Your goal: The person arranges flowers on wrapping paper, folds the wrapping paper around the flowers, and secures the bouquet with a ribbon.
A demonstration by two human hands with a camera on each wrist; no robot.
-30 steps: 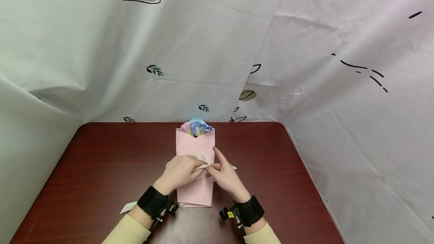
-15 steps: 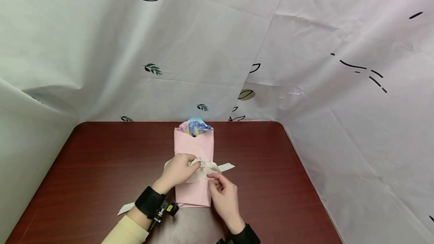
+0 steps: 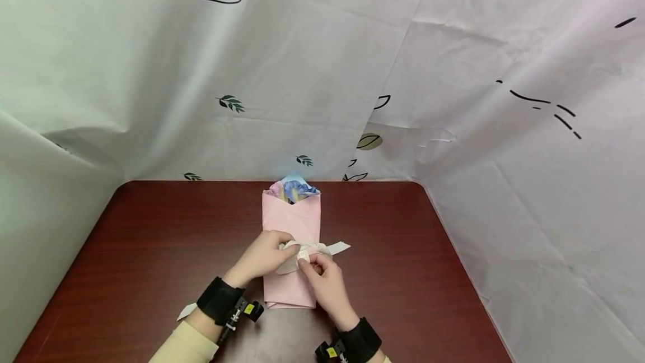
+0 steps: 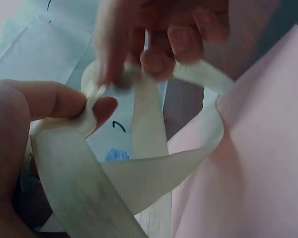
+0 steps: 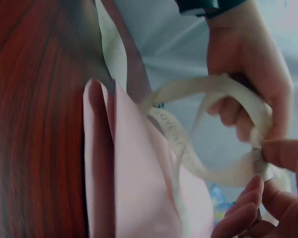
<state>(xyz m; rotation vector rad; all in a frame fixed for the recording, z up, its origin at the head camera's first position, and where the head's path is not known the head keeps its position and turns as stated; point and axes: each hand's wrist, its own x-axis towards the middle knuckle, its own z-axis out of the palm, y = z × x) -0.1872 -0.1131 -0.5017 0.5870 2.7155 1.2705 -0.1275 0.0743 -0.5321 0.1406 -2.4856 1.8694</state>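
Observation:
A bouquet in pink wrapping paper [image 3: 291,217] lies on the table, its blue and pink flowers [image 3: 297,189] at the far end. Around its middle runs a cream ribbon [image 4: 74,173], looped and crossed over the front, with printed letters visible in the right wrist view. My left hand [image 3: 264,254] pinches the ribbon between thumb and fingers, left of centre. Close beside it, my right hand [image 3: 327,284] pinches another part of the ribbon with thumb and forefinger. In the left wrist view the right fingertips are partly blurred, and the exact crossing of the ribbon is hard to make out.
One ribbon tail [image 3: 339,247] sticks out to the right of the bouquet. Another tail [image 3: 187,311] shows beside the left forearm. The dark red table [image 3: 403,273] backs onto a pale printed curtain [image 3: 312,71].
My right hand first drew back from the ribbon toward the near side, then came up again and now pinches it near the centre. The left hand has stayed nearly in place on the ribbon.

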